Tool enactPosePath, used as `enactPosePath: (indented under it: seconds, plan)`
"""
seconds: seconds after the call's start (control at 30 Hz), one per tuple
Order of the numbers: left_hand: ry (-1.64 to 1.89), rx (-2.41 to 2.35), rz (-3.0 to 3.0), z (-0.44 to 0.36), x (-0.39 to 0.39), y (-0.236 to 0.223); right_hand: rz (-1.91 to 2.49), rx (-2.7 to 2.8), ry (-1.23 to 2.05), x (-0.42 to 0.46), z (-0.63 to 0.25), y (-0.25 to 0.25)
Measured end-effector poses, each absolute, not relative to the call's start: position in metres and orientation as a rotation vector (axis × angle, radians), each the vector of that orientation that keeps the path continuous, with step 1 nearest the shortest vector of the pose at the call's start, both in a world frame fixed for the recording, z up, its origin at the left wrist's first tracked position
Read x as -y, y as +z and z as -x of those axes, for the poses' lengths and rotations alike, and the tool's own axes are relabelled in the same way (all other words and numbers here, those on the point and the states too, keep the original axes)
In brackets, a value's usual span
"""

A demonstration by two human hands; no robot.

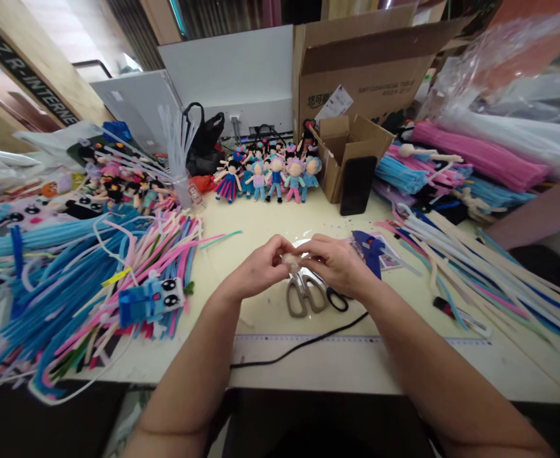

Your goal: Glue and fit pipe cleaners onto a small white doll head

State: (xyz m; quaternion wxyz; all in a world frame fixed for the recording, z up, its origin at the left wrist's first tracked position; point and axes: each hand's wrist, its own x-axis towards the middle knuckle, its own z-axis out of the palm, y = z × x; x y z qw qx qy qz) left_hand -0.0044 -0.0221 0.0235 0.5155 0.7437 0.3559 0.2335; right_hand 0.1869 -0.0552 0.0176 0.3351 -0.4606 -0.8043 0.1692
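Observation:
Over the middle of the table, both hands meet around a small beige fuzzy piece, which looks like coiled pipe cleaner. My left hand pinches it from the left, thumb and fingertips closed. From the right, my right hand also has its fingers closed on it; the fingertips partly hide the piece. Just below the hands lie scissors with grey-beige handles. A second pair with black handles shows beside them. A blue glue gun rests right of my right hand, partly covered by it.
Pipe cleaners in loose heaps fill the left, and more spread at right. Small dolls stand at the back beside a cardboard box and a phone. A ruler and black cord lie along the front.

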Motion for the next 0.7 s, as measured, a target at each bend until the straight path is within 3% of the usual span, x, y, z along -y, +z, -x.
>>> enactPosePath:
  seconds: [0.3,0.7]
  plan:
    - [0.525,-0.923,-1.876,0.006,0.020,0.031,1.210,2.048,0.433,0.056,-0.181,0.011]
    - [0.731,-0.897,-1.570,0.000,0.008,0.011,1.382,1.828,0.369,0.044,-0.183,-0.004]
